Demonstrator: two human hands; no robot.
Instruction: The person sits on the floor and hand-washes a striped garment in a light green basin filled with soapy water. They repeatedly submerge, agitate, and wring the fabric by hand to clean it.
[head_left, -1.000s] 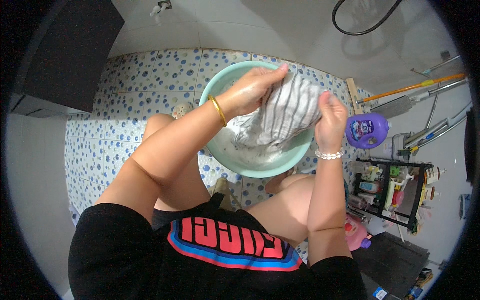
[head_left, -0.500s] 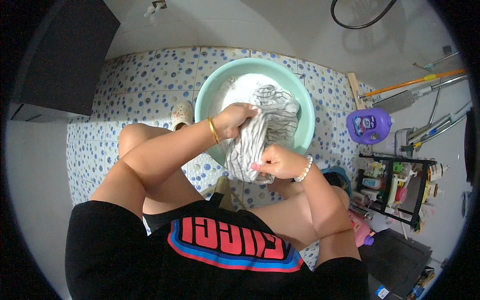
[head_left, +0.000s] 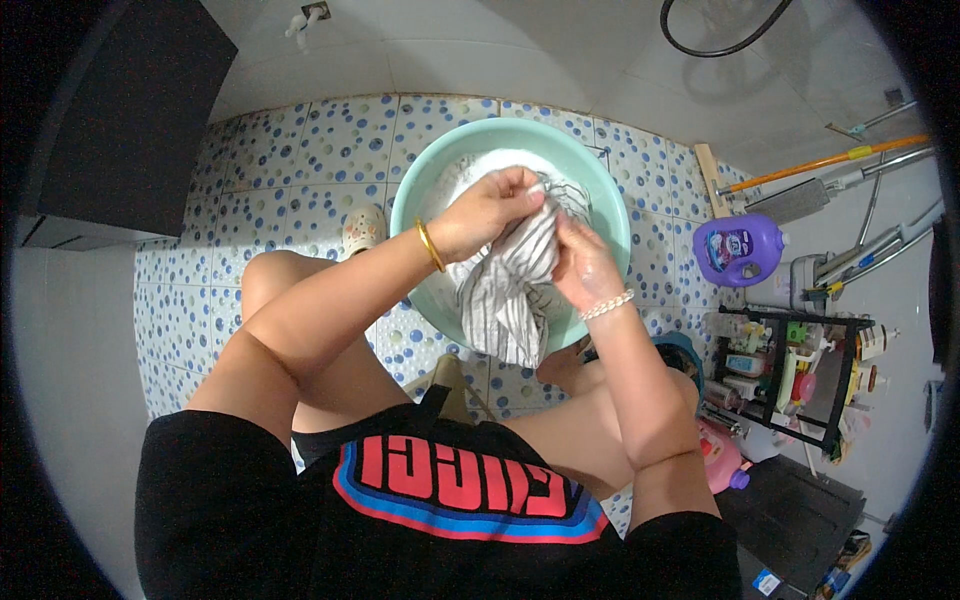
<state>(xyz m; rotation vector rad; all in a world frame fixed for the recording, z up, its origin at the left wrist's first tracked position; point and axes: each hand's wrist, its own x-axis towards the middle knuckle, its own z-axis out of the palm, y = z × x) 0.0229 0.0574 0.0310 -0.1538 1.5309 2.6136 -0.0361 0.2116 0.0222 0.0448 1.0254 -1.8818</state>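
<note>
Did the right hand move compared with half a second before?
Yes. The right hand went up, from the near rim of the green basin to above its inside, gripping the striped cloth.

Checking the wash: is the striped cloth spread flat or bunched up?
Bunched up: both hands, left hand and right hand, grip the striped cloth crumpled over the green basin.

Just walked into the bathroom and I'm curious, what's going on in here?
A person is squatting on the tiled floor over a green basin, washing a striped cloth by hand. The left hand grips the cloth's upper part over the basin; the right hand clasps it from the side. The cloth hangs bunched between the hands, partly over the basin's near rim. A purple jug stands to the right, near a black rack.
</note>
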